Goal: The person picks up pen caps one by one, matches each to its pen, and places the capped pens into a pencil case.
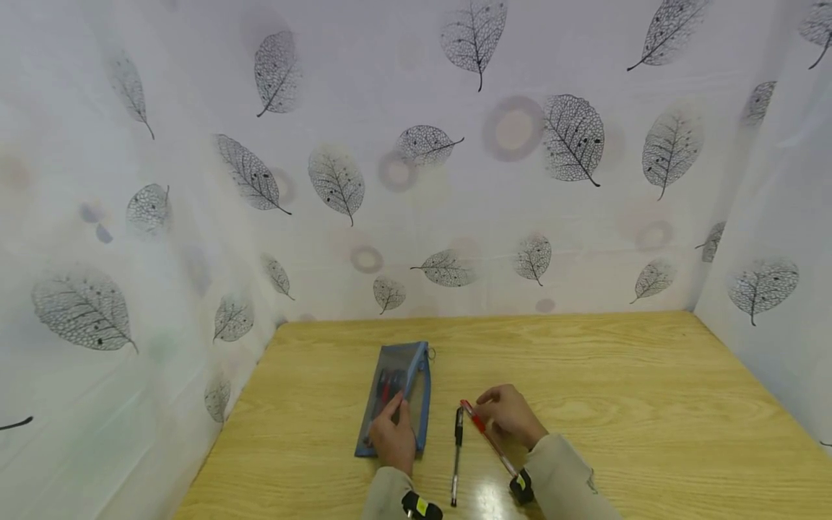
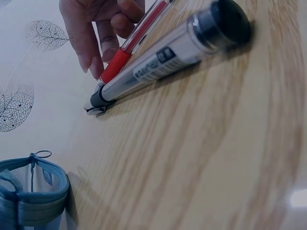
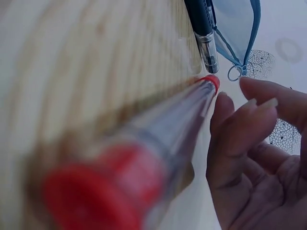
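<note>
A blue-edged, see-through zip pencil pouch [image 1: 403, 355] lies on the table, with its mouth spread in the left wrist view. My left hand [image 1: 396, 438] pinches the edge of its opening. Dark and red pens [image 1: 386, 386] show through the pouch. To its right lie a clear-barrelled black pen [image 1: 456, 462] and a red pen [image 1: 497, 452], their capped ends close together. Beside the red pen's cap, my right hand [image 1: 510, 417] has its fingers loosely bent. A gap shows between those fingers and the red pen [image 3: 192, 103] in the right wrist view.
The wood-grain table [image 1: 617, 404] extends to both sides and behind the pouch. Leaf-printed sheeting [image 1: 416, 217] walls it off at the back, left and right. A small ring [image 1: 432, 354] hangs at the pouch's far corner.
</note>
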{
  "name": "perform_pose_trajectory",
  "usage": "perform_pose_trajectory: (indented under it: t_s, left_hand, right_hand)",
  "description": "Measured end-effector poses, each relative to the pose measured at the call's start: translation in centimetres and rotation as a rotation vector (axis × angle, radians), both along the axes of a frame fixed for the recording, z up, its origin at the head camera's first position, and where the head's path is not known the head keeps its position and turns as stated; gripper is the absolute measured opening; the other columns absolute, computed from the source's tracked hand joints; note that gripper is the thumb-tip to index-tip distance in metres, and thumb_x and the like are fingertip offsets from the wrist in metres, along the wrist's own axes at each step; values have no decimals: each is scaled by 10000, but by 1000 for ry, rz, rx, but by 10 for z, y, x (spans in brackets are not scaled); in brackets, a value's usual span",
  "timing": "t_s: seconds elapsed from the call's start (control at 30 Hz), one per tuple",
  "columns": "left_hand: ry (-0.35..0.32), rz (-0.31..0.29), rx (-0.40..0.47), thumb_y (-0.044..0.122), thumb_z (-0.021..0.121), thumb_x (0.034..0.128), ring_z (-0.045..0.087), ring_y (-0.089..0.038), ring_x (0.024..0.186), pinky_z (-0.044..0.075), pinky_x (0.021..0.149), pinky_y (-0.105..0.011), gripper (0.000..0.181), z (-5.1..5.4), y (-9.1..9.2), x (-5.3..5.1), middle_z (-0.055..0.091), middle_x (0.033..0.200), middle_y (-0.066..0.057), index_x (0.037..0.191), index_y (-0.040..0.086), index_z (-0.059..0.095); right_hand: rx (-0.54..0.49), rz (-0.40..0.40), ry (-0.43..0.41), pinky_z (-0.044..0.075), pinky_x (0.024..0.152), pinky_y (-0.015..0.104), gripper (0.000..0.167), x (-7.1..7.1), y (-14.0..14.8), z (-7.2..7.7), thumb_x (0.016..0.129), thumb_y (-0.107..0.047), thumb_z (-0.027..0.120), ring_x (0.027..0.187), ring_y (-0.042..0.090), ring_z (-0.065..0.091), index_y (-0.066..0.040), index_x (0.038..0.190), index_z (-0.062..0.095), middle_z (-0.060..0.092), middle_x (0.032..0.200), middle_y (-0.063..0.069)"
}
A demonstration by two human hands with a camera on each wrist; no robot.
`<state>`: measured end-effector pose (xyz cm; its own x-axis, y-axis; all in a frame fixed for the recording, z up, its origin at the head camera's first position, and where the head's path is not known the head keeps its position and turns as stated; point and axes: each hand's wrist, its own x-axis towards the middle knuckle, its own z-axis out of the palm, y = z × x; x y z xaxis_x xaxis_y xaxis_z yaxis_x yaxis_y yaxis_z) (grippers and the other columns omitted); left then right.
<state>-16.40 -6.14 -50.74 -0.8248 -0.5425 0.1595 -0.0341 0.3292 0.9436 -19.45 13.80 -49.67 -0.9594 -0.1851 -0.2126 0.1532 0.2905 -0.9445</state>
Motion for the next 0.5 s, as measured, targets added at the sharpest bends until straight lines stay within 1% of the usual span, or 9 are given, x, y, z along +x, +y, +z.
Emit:
perform_pose_trajectory:
  t_s: [0.13,0.23,0.37,0.5]
  left_hand:
    - [6,-19,20,33,632,908,613,-372,1102,483,923,-525,221,0,0,2,675,1127,-195,1111,-9,710]
    - [17,-23,12,30,631,910,609,-377,1106,479,924,-529,221,0,0,3,674,1126,-199,1113,-13,708]
    - [19,-17,-1,32,635,909,613,-376,1098,481,921,-527,217,1,0,3,677,1119,-197,1108,-9,712]
    - [14,-22,6,33,634,912,612,-373,1102,482,921,-525,218,2,0,3,676,1124,-195,1112,-6,711]
  right_hand:
    - [44,19,30,376,428,213,263,2,1,0,865,-80,677,426,71,402,93,1058,631,637,705,75]
    - [76,31,58,378,417,212,245,3,1,0,856,-73,683,414,73,414,86,1039,648,644,671,72]
    - [113,36,77,389,412,212,205,5,1,-1,856,-66,681,413,71,429,68,1010,661,655,671,59]
    - [146,38,94,410,415,220,152,6,0,0,848,-63,690,425,78,453,45,953,671,651,681,55]
